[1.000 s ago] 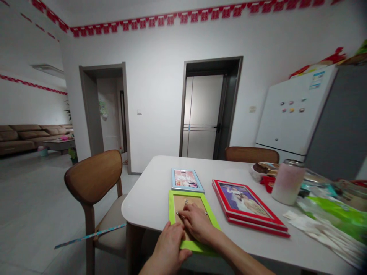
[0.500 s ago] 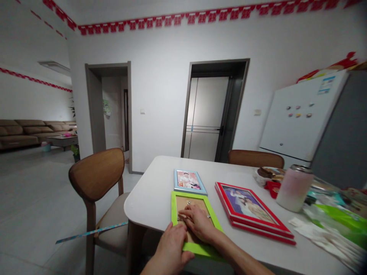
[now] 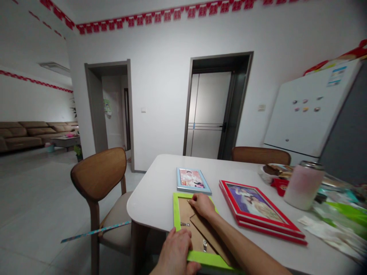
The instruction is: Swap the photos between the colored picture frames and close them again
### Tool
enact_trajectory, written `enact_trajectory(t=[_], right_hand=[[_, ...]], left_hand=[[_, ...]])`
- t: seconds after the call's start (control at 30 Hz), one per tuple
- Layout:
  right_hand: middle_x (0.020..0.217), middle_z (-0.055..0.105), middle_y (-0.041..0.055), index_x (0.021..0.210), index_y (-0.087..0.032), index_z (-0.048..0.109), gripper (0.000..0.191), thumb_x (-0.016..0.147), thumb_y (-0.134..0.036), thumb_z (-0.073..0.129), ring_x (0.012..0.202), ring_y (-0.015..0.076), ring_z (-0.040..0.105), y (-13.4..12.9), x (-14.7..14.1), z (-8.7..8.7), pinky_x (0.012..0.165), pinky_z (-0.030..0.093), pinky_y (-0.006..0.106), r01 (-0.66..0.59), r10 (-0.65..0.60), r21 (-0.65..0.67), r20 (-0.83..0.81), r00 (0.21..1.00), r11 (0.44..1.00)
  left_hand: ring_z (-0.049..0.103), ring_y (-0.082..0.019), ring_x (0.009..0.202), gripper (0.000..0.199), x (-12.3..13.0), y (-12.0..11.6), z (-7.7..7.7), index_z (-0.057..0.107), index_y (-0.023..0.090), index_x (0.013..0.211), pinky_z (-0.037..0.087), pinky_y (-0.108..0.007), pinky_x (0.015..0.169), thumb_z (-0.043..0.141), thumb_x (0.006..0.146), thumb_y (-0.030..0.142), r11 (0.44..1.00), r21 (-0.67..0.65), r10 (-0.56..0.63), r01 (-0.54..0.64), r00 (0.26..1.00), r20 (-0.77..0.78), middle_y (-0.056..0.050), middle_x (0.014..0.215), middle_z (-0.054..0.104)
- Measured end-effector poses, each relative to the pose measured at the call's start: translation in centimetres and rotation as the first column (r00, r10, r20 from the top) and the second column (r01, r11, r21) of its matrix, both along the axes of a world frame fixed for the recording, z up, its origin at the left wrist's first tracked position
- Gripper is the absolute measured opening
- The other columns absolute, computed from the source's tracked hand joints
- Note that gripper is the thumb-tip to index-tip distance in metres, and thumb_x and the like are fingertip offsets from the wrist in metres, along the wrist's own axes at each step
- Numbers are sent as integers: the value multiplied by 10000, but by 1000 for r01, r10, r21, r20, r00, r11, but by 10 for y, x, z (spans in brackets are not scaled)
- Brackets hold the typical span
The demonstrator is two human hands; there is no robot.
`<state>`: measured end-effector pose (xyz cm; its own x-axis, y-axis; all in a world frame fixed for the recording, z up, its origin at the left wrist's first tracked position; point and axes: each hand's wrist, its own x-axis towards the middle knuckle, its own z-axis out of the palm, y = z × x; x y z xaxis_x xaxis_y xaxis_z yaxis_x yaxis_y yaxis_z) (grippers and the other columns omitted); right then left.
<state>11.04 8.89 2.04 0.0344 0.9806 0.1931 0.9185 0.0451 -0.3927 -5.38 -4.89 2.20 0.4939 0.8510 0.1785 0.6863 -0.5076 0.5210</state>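
A lime-green picture frame lies face down at the near table edge, its brown backing board showing with a hinged stand flap. Small metal clips sit along the board. My left hand grips the frame's near left corner, fingers on top and thumb at the near side. My right hand is closed, its fingertips pinching at the metal clip by the far side of the board; the fingers mostly hide this clip. The right forearm covers much of the frame's right side.
Beyond lies a light blue framed photo. Two stacked red picture frames are to the right. A pink and white bottle, crumpled tissues and a green bag stand farther right. A wooden chair is at the left.
My right hand has moved from the board's middle to its far edge, uncovering the stand flap and the near clip. My left hand stays on the frame's corner. The view has turned slightly.
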Motion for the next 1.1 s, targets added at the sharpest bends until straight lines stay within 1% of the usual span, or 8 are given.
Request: enact_trajectory(t=[0.2,0.43,0.6,0.77,0.9,0.97,1.03,1.1], right_hand=[[760,649,67,700,-200,617,166,656,-323,515,711,186,579,6,-4,1,543,346,246,121,-121,-28,-10,993,992],[745,645,105,657,-188,609,132,627,-275,515,698,222,586,-1,-7,1,527,352,274,195,-194,1,-99,976,981],[641,634,96,566,-168,579,251,688,-350,457,650,198,573,-8,-3,9,567,357,276,125,-102,81,-246,964,989],[680,642,63,627,-171,589,286,688,-408,441,693,185,569,-27,29,26,626,383,257,55,31,170,-465,885,984],[817,632,75,879,-157,565,388,709,-449,373,686,170,580,-63,59,26,565,425,255,142,1,165,-655,756,976],[832,624,81,955,-156,527,398,720,-439,376,642,152,587,-85,56,19,537,433,252,153,-25,84,-798,602,985],[794,628,75,968,-164,516,396,709,-450,425,603,145,593,-105,40,10,527,438,256,35,-68,-60,-945,320,998],[753,637,72,988,-170,509,437,698,-489,441,565,155,595,-119,20,5,513,443,276,-131,-112,-122,-990,82,984]], left_hand=[[372,-238,1137,664,1,0,-4,408,123,1164,157,-383,1021,658,575,299,999,-18,34,-35,999,-14,-122,1208,458],[449,-218,1054,619,-4,-3,11,466,143,1088,231,-334,986,689,534,307,999,-16,31,-32,996,-78,-87,1126,527],[418,-192,1110,244,17,1,3,516,198,1019,237,-391,977,422,795,221,996,60,77,-67,981,-177,-58,1169,511],[290,-221,1199,268,43,9,-7,527,156,1031,199,-424,992,373,813,185,999,13,-34,37,981,-191,-92,1280,381],[341,-256,1163,426,38,5,10,521,119,1006,217,-403,987,565,583,100,998,45,-40,40,999,-10,-132,1254,412],[406,-248,1111,379,39,1,25,534,137,947,271,-383,958,527,574,74,996,84,7,-27,971,239,-121,1195,474],[477,-226,1033,281,48,-2,40,522,158,922,357,-349,887,484,647,115,996,54,32,-76,829,559,-105,1107,537],[539,-212,935,202,64,-2,53,493,167,918,420,-327,805,459,724,207,997,-47,73,-60,588,805,-93,995,586]])
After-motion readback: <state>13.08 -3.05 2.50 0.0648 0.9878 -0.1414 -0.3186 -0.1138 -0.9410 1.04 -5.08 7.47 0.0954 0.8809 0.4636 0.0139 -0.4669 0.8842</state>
